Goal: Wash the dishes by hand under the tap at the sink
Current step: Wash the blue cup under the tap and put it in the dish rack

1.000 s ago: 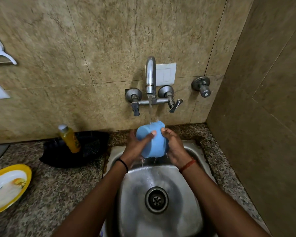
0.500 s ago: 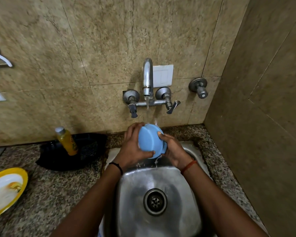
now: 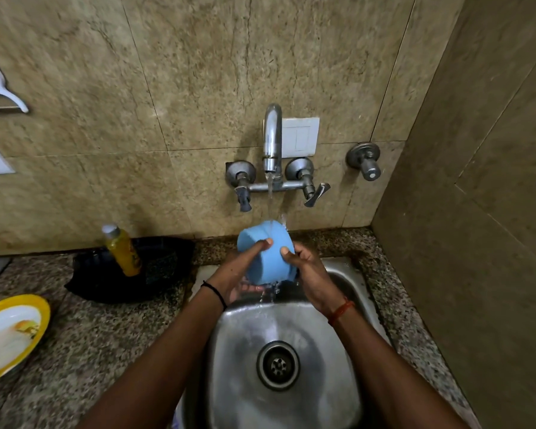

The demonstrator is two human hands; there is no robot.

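Observation:
A light blue plastic bowl [image 3: 268, 255] is held on its side under the running tap [image 3: 272, 144], above the back of the steel sink [image 3: 328, 360]. My left hand [image 3: 240, 270] grips its left side, thumb across the outer wall. My right hand [image 3: 307, 267] grips the right side, thumb on the wall. Water strikes the top of the bowl and runs off below into the sink. The bowl's inside is hidden from view.
A yellow-rimmed plate [image 3: 10, 335] lies on the granite counter [image 3: 99, 351] at far left. A yellow bottle [image 3: 121, 249] stands on a black tray [image 3: 164, 267] behind it. The drain [image 3: 278, 365] sits mid-sink. A tiled wall closes the right side.
The bowl has been turned in my hands, from base facing me back onto its side. Both hands have shifted their hold on it under the water.

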